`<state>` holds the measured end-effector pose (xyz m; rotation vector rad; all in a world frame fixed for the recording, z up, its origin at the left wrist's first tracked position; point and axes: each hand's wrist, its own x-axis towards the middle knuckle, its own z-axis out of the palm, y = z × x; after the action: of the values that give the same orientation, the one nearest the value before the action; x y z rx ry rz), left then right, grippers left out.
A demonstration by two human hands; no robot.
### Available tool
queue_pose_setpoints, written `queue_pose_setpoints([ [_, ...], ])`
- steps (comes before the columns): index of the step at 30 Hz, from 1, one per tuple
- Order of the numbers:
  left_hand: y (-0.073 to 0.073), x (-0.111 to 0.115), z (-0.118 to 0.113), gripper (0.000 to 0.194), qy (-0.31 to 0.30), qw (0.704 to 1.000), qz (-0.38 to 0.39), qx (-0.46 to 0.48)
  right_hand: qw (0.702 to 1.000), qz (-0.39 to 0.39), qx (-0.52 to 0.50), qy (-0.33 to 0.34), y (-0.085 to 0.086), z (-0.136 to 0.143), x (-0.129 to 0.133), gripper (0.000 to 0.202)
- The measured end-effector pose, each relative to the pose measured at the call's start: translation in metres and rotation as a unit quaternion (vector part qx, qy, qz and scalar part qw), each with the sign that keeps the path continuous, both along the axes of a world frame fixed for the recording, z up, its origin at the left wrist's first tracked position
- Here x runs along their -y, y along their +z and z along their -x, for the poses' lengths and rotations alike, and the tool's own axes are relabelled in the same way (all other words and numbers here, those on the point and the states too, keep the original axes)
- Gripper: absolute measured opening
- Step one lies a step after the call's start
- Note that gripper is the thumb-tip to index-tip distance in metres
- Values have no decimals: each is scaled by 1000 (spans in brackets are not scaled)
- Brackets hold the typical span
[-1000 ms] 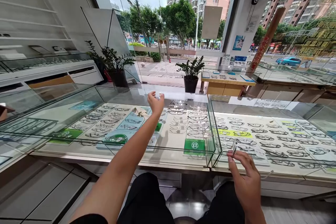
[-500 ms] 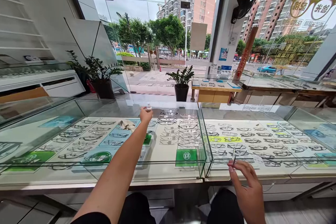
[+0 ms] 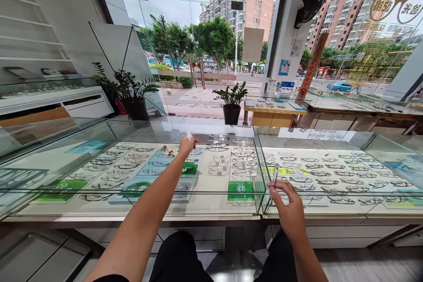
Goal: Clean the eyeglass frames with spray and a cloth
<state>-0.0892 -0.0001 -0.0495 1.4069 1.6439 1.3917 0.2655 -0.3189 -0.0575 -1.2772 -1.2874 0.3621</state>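
My left hand (image 3: pixel 187 144) is stretched far out over the glass display case (image 3: pixel 205 211), its fingers closed round a small clear bottle (image 3: pixel 189 135), mostly hidden by the hand. A crumpled beige cloth (image 3: pixel 169 150) lies just left of that hand. Nearer to me, above the join between two cases, my right hand (image 3: pixel 284 198) pinches a thin pair of glasses (image 3: pixel 275 175) between thumb and fingers, seen nearly edge-on. Rows of eyeglasses (image 3: pixel 218 141) fill the cases, with a green logo card (image 3: pixel 241 190) near the front.
Upright glass edges (image 3: pixel 261 172) divide the cases in front of me. Potted plants (image 3: pixel 231 113) stand beyond them near the window. A wall fan (image 3: pixel 313 2) hangs at the upper right. My knees (image 3: pixel 181 255) are below the counter.
My right hand has moved left with the glasses, toward the join between the cases. My left hand has turned, so the bottle shows less. The view has shifted slightly.
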Motion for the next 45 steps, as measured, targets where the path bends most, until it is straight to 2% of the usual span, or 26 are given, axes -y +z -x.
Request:
queue_pose_setpoints([
  [4, 16, 42, -10, 34, -107, 988, 11, 108, 998, 16, -40, 47, 9, 20, -5, 26],
  [8, 32, 104, -23, 69, -213, 961, 23, 177, 988, 46, -93, 111, 10, 35, -10, 28],
  [10, 36, 138, -33, 79, -343, 895, 48, 280, 978, 62, -131, 150, 9, 42, -13, 28],
  [12, 35, 170, -45, 80, -411, 846, 61, 335, 966, 78, -164, 182, 8, 50, -15, 27],
  [13, 33, 184, -51, 80, -428, 832, 62, 347, 960, 87, -180, 198, 8, 55, -16, 26],
  [15, 26, 205, -63, 80, -436, 830, 53, 345, 941, 107, -218, 234, 9, 64, -16, 25],
  [17, 16, 219, -71, 79, -415, 859, 26, 300, 917, 129, -261, 273, 10, 73, -14, 22],
  [20, 4, 226, -79, 76, -375, 910, -25, 178, 886, 161, -299, 315, 12, 85, -9, 18],
  [23, -3, 224, -83, 73, -366, 926, -51, 79, 870, 182, -313, 334, 11, 91, -5, 17],
  [30, -10, 217, -91, 67, -391, 917, -56, -49, 868, 191, -319, 328, 7, 93, -4, 16],
  [39, -13, 213, -96, 63, -389, 919, -53, -40, 861, 199, -326, 335, 4, 92, -7, 14],
  [42, -9, 220, -94, 63, -403, 913, -44, -47, 865, 191, -334, 322, 5, 86, -11, 14],
  [45, -8, 233, -93, 65, -427, 900, -31, -83, 872, 168, -362, 283, 7, 81, -17, 14],
])
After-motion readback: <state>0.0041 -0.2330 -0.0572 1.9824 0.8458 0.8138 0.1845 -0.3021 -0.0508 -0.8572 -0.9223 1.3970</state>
